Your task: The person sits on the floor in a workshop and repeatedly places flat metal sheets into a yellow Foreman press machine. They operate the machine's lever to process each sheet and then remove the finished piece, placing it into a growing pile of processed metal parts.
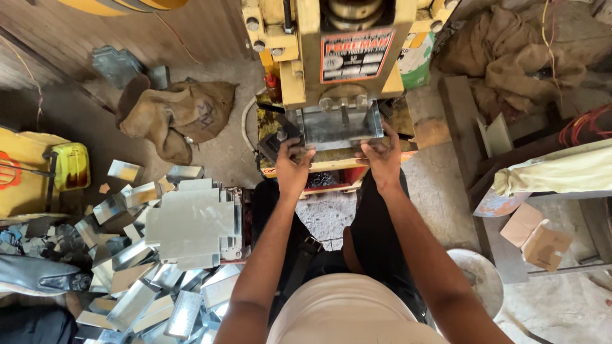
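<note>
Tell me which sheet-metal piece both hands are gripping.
The bent sheet in the yellow press, gripped by left hand and right hand. The pile of cut blanks lies loose at left, untouched.

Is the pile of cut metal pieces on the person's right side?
No, the pile of metal pieces lies beside the left hand and arm.

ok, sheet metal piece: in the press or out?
In. The sheet metal piece lies flat on the yellow press bed under the ram, with the left hand and right hand gripping its near corners.
</note>
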